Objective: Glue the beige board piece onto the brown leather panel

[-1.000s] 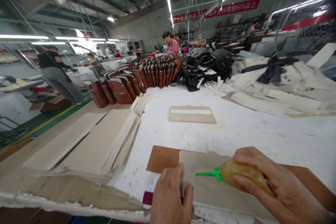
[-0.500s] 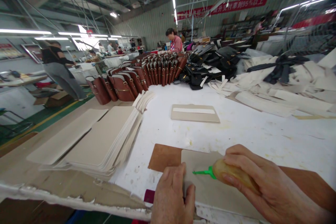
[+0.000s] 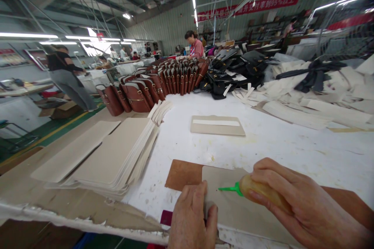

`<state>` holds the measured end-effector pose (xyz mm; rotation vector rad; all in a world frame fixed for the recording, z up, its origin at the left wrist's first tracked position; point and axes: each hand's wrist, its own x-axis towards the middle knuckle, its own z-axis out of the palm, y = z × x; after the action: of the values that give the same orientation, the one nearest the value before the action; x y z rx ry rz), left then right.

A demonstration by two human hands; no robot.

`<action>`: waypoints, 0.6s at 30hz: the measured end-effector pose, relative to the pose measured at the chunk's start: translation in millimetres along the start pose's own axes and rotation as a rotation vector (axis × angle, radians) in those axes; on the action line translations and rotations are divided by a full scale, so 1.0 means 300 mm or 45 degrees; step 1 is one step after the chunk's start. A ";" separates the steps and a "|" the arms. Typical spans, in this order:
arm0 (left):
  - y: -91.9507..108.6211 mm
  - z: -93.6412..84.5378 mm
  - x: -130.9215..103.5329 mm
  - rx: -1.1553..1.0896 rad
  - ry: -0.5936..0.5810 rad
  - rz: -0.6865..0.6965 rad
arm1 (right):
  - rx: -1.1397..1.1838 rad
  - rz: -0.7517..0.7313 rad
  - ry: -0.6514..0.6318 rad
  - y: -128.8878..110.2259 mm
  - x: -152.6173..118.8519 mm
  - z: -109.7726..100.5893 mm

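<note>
My right hand [image 3: 304,210] grips a yellowish squeeze bottle [image 3: 263,191] with a green nozzle, its tip pointing left just above a beige panel [image 3: 230,206]. The panel lies on a brown board [image 3: 181,174] at the near edge of the white table [image 3: 292,148]. My left hand [image 3: 191,218] presses flat on the panel's near left corner, fingers together.
A fanned stack of beige panels [image 3: 117,155] lies at the left. Another beige piece with a white strip [image 3: 217,125] sits mid-table. Brown bags [image 3: 152,85] and black bags [image 3: 233,70] stand in rows behind; pale cut pieces [image 3: 315,97] pile at the right. People work at the far tables.
The bottle's green nozzle has shifted slightly left and then a little right over the panel. My left hand stays on the corner. The view has tilted up a bit.
</note>
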<state>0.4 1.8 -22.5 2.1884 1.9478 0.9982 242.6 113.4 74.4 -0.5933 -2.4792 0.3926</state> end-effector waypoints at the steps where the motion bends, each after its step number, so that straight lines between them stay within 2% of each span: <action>1: 0.000 0.001 -0.001 0.003 -0.002 -0.004 | 0.012 0.012 -0.018 0.001 -0.004 -0.001; 10: -0.004 0.002 -0.005 -0.002 -0.010 -0.007 | 0.130 0.006 -0.042 -0.013 0.003 0.020; 15: 0.000 0.001 -0.001 -0.010 0.002 -0.005 | 0.100 0.028 0.033 -0.017 0.011 0.036; 18: 0.008 0.006 -0.003 -0.017 0.008 -0.042 | 0.077 0.079 0.153 0.000 -0.007 0.052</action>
<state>3.5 1.2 -23.2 2.1413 1.9672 1.0115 235.0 110.0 61.0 -0.6510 -2.3309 0.4409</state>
